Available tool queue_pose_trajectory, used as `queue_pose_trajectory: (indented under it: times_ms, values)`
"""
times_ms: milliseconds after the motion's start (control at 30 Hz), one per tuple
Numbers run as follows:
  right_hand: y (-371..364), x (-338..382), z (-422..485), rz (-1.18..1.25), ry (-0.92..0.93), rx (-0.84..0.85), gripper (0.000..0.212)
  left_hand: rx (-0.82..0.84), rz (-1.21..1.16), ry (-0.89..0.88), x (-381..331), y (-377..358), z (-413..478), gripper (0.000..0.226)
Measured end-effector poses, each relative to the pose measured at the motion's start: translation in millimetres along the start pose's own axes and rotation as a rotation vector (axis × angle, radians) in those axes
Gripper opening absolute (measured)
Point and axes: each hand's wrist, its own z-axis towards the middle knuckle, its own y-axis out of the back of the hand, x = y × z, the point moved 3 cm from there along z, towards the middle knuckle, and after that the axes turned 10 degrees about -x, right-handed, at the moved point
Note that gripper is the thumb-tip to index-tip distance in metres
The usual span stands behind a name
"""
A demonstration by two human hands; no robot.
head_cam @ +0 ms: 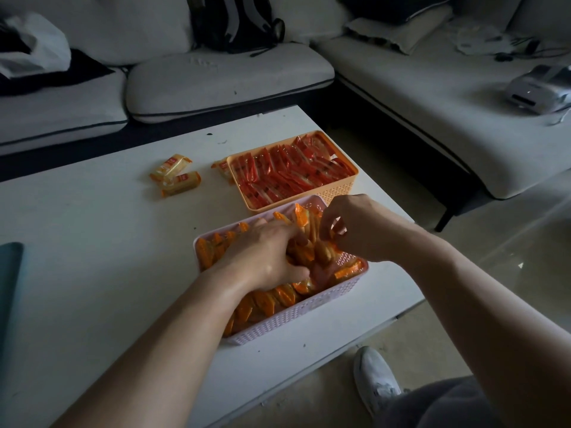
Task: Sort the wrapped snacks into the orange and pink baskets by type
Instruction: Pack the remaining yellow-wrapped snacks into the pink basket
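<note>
The pink basket stands near the table's front edge, packed with orange-yellow wrapped snacks. My left hand is pressed down into those snacks with its fingers curled among them. My right hand hovers over the basket's far right corner, fingertips pinching at the wrappers there. Behind it the orange basket is filled with red wrapped snacks. Two yellow wrapped snacks lie loose on the table to the left, and a third rests against the orange basket's left wall.
The white table has a teal object at its left edge. A grey sofa with a black backpack sits behind, another sofa section at right. My shoe is on the floor beside the table.
</note>
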Motion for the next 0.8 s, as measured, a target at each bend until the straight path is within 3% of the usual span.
queue_pose_trajectory:
  times_ms: [133, 267, 400, 467, 567, 667, 800]
  values:
    - [-15.2, 5.6, 2.1, 0.002, 0.003, -0.011, 0.020, -0.148, -0.174, 0.061, 0.6, -1.5, 1.6, 0.019]
    - [-9.3, 1.7, 7.9, 0.069, -0.086, -0.093, 0.015, -0.303, -0.252, 0.081, -3.8, 6.2, 1.1, 0.009]
    - [-21.6, 0.7, 11.9, 0.104, -0.172, -0.081, 0.019, -0.245, 0.014, 0.045, -5.6, -1.7, 0.8, 0.017]
    - [-29.1, 3.0, 14.1, 0.102, -0.196, -0.097, 0.019, -0.291, 0.151, 0.024, -4.4, -7.7, 0.3, 0.019]
    - [-32.7, 5.5, 17.1, 0.087, -0.194, -0.137, 0.016, -0.372, 0.118, -0.047, -9.8, -8.7, 3.3, 0.026]
    - [-35.7, 3.1, 17.9, 0.036, -0.183, -0.118, 0.011, -0.282, -0.004, -0.109, -17.0, -12.0, 6.0, 0.041]
    - [-16.1, -0.3, 13.0, 0.073, -0.148, -0.047, 0.013, -0.209, 0.081, -0.096, -15.1, -16.8, 3.1, 0.048]
